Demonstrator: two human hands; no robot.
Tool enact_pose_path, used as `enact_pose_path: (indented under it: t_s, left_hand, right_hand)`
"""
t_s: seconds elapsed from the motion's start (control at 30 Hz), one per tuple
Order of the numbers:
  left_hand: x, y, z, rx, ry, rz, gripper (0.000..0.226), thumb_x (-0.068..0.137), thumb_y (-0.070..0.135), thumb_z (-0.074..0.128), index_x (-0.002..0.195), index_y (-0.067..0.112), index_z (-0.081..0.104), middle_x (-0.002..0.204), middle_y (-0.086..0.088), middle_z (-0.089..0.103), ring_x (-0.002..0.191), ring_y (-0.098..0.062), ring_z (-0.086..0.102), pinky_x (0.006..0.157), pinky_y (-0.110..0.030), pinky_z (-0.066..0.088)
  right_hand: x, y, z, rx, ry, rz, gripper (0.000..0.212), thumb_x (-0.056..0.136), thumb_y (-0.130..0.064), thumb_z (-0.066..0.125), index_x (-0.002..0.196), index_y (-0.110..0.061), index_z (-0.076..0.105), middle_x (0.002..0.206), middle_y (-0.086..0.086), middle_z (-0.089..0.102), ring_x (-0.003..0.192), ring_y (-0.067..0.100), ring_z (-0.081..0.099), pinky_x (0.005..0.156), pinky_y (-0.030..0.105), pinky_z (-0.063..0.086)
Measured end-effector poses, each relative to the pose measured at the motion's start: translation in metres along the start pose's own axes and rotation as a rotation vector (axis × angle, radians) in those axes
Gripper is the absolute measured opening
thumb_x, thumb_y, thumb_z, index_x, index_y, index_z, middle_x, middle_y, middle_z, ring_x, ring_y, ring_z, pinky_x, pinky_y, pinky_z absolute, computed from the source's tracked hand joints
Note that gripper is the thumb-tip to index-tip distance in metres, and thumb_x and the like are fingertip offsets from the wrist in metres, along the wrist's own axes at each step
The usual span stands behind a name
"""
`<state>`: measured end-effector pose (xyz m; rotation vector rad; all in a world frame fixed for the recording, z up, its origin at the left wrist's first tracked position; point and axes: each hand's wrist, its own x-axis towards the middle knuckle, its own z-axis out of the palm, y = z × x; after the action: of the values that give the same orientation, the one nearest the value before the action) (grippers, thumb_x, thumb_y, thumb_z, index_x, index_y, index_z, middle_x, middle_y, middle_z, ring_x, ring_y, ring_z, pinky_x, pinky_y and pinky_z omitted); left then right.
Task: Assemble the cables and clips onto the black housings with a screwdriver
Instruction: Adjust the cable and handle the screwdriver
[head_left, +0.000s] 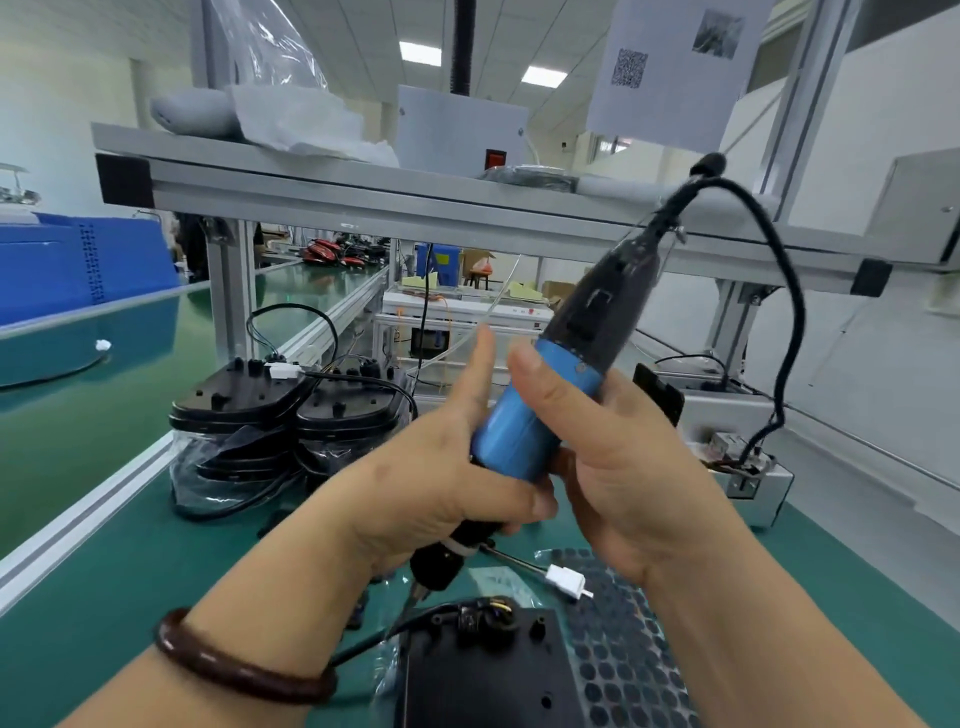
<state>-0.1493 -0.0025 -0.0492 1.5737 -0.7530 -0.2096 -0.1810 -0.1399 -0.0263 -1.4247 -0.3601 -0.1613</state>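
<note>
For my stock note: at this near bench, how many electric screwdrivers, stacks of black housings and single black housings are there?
Blue-and-black corded electric screwdriver: 1
Stacks of black plastic housings: 2
Single flat black plastic housing: 1
Total: 4

Green mat (156, 561) across the bench top, with a grey pad (623, 649) full of hexagonal holes at the near right. Beyond the mat's left edge, a green conveyor belt (78, 415), and a blue crate (78, 265) further left. Overhead, an aluminium shelf (363, 200) on posts, carrying crumpled plastic wrap (301, 122) and a white box (447, 124) with a red switch (495, 158). Black ribbed hose (464, 47) rising behind that box. Paper sheet (670, 88) with a square code hanging at upper right. Grey metal box (727, 415) at the bench's far right. Two lit ceiling panels (421, 53) high in the background.
</note>
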Motion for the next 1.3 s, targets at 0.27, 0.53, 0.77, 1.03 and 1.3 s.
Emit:
enact_pose_path:
  t_s: [0.27, 0.53, 0.77, 1.03, 1.3]
  left_hand:
    - [0.008, 0.006, 0.011, -0.006, -0.008, 0.148, 0.129, 0.069, -0.010, 0.061, 0.134, 0.062, -0.025, 0.108, -0.016, 0.067, 0.067, -0.019, 0.062, 0.059, -0.025, 0.051]
    - [-0.015, -0.017, -0.020, 0.167, 0.061, 0.001, 0.124, 0.055, 0.032, 0.088, 0.136, 0.068, 0.001, 0.120, 0.013, 0.062, 0.111, 0.001, 0.059, 0.091, -0.028, 0.050]
    - [-0.055, -0.079, -0.007, 0.640, 0.000, -0.296, 0.052, 0.065, 0.055, 0.080, 0.112, 0.043, 0.063, 0.110, 0.030, 0.062, 0.106, 0.013, 0.055, 0.100, -0.022, 0.044]
    - [-0.055, -0.094, 0.008, 0.566, 0.155, -0.244, 0.028, 0.073, 0.052, 0.074, 0.098, 0.040, 0.072, 0.093, 0.025, 0.070, 0.093, 0.007, 0.063, 0.091, -0.028, 0.051]
    - [-0.054, -0.091, 0.010, 0.547, 0.161, -0.242, 0.026, 0.074, 0.052, 0.074, 0.099, 0.055, 0.067, 0.093, 0.027, 0.070, 0.091, 0.010, 0.063, 0.086, -0.018, 0.052]
  right_hand:
    - [0.003, 0.003, 0.017, 0.219, 0.277, -0.060, 0.027, 0.072, -0.025, 0.081, 0.083, -0.010, 0.062, 0.067, 0.001, 0.065, 0.061, 0.016, 0.068, 0.056, 0.030, 0.056]
    - [0.002, 0.007, 0.003, 0.127, 0.301, -0.195, 0.020, 0.076, -0.021, 0.078, 0.088, -0.021, 0.061, 0.073, 0.004, 0.063, 0.062, 0.022, 0.066, 0.057, 0.033, 0.055]
    - [0.001, 0.014, -0.006, 0.109, 0.241, -0.270, 0.031, 0.072, -0.015, 0.070, 0.095, -0.010, 0.050, 0.057, 0.006, 0.049, 0.047, 0.023, 0.049, 0.050, 0.031, 0.047]
    - [0.004, 0.023, 0.009, 0.064, 0.181, -0.341, 0.016, 0.073, -0.010, 0.067, 0.080, -0.011, 0.053, 0.057, 0.009, 0.047, 0.045, 0.024, 0.048, 0.049, 0.031, 0.046]
    - [0.007, 0.026, 0.005, 0.038, 0.181, -0.327, 0.020, 0.073, -0.012, 0.068, 0.084, -0.009, 0.051, 0.055, 0.008, 0.049, 0.045, 0.025, 0.049, 0.049, 0.032, 0.046]
